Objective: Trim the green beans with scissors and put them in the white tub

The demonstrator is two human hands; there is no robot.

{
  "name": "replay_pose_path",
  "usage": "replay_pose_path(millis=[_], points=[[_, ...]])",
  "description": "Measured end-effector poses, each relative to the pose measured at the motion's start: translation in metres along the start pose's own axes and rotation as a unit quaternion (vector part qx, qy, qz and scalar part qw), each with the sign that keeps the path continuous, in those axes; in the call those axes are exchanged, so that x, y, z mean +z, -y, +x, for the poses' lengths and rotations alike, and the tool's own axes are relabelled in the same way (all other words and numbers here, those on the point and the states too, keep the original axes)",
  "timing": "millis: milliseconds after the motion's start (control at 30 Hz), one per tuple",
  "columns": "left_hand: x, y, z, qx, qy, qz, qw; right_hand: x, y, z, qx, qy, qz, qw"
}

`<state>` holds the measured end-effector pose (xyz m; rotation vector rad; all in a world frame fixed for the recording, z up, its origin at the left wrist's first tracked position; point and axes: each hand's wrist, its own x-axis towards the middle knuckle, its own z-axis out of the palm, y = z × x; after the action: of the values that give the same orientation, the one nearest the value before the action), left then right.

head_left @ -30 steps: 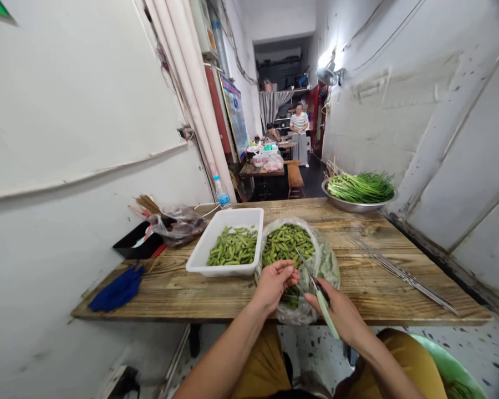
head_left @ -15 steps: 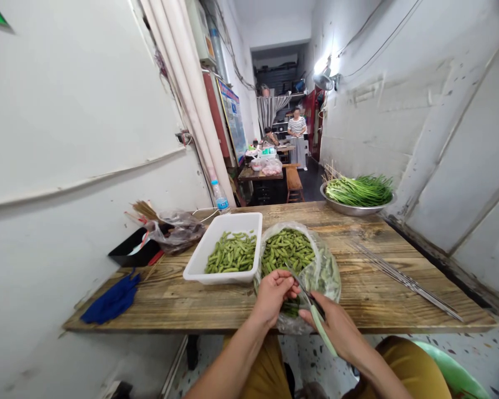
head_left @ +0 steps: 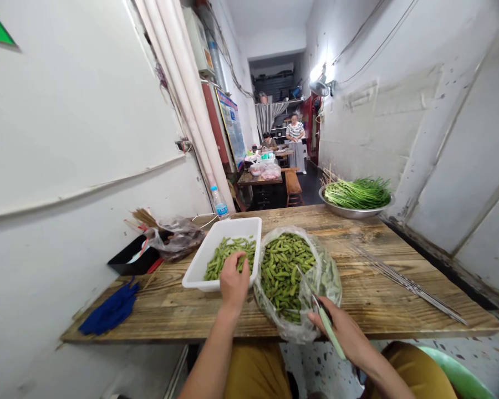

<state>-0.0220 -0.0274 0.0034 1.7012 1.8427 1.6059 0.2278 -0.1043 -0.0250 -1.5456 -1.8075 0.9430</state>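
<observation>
My right hand (head_left: pixel 343 330) is closed around a pair of scissors (head_left: pixel 326 327) with pale green and black handles. Their blades point up and left, over the right part of a clear plastic bag (head_left: pixel 326 271) full of green soybean pods (head_left: pixel 285 260). At the front edge of a white plastic tub (head_left: pixel 195 275), my left hand (head_left: pixel 235 280) hangs over more green pods (head_left: pixel 220 257). Its fingers are bent and parted from the thumb, and I see nothing held between them. The tub stands just left of the bag on the wooden table.
A steel bowl of green stalks on sticks (head_left: pixel 357 194) stands at the back right. Metal skewers (head_left: pixel 411 285) lie on the right. To the left are a blue cloth (head_left: pixel 112 307), a black tray (head_left: pixel 133 257) and a water bottle (head_left: pixel 220 204). Two people are in the background.
My left hand has moved left from the scissor tips above the bag to the white tub, and its fingers have parted. My right hand keeps the scissors, slightly lower and further right.
</observation>
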Motion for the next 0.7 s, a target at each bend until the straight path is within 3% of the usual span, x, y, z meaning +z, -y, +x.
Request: replay_pose_path(millis=[67,133,233,300,367,500,633,700], points=[[-0.005,-0.004,0.008,0.062,-0.015,0.136,0.989,-0.001,-0.003,-0.002,0.011,-0.013,0.031,0.999],[0.003,-0.014,0.002,0.107,0.020,0.184,0.977,-0.001,-0.005,-0.003,0.011,-0.030,0.053,0.998],[0.031,-0.033,-0.024,0.168,0.235,0.142,0.947,-0.001,-0.007,-0.004,0.016,-0.051,0.062,0.997],[0.049,-0.042,-0.040,0.165,0.308,0.136,0.927,-0.002,-0.009,-0.006,0.013,-0.053,0.060,0.997],[0.061,-0.045,-0.047,0.141,0.300,0.162,0.930,-0.003,-0.010,-0.008,0.008,-0.051,0.056,0.997],[0.071,-0.041,-0.040,0.078,0.222,0.221,0.947,-0.004,-0.012,-0.012,0.002,-0.046,0.044,0.998],[0.078,-0.035,-0.029,0.060,0.257,0.208,0.942,-0.002,-0.011,-0.012,-0.010,-0.046,0.047,0.998],[0.081,-0.033,-0.028,0.043,0.253,0.159,0.953,-0.002,-0.009,-0.012,-0.015,-0.034,0.047,0.998]])
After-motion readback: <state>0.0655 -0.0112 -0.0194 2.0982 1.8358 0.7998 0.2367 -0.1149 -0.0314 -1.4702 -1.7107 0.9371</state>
